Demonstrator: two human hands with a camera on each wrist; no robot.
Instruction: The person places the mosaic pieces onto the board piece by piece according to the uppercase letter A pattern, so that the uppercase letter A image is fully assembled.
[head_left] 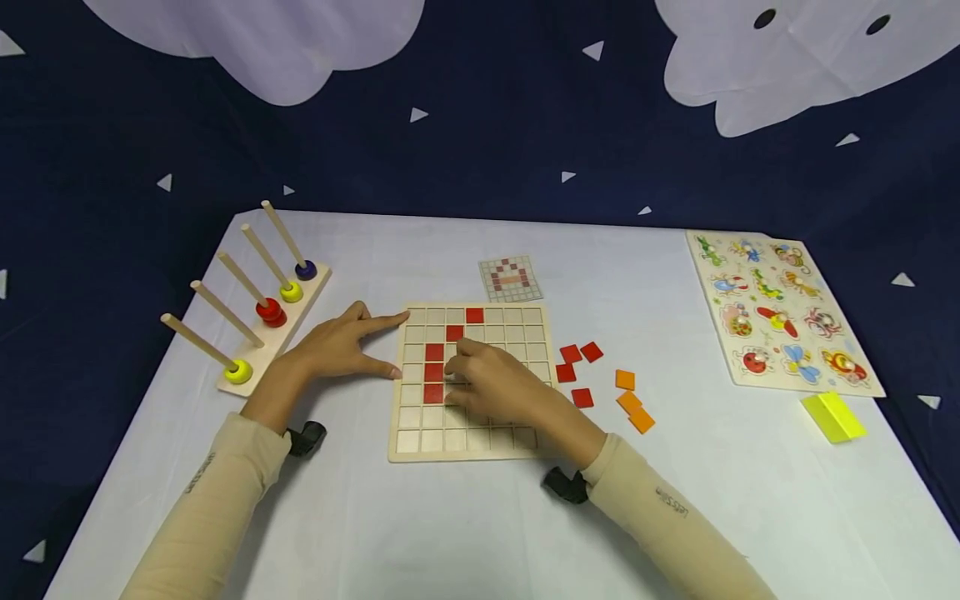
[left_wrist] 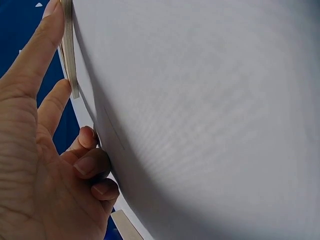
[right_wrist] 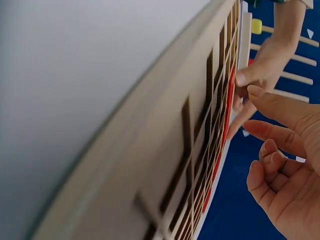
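Note:
A wooden grid board [head_left: 465, 457] lies on the white table with several red square tiles [head_left: 433, 372] set in its cells, in a column and a diagonal. My left hand [head_left: 333, 346] touches the board's left edge with extended thumb and index finger; the other fingers are curled, as the left wrist view shows. Over the board's middle, just right of the red column, is my right hand [head_left: 495, 383]. In the right wrist view its thumb and index finger [right_wrist: 275, 139] stand apart with no tile visible between them. It hides some cells beneath.
Right of the board lie loose red tiles [head_left: 582, 398] and orange tiles [head_left: 626, 380]. A pattern card [head_left: 517, 292] lies behind it. At left stands a peg stand [head_left: 255, 358] with coloured rings; at right, an insect puzzle board [head_left: 750, 350] and a yellow block [head_left: 834, 417].

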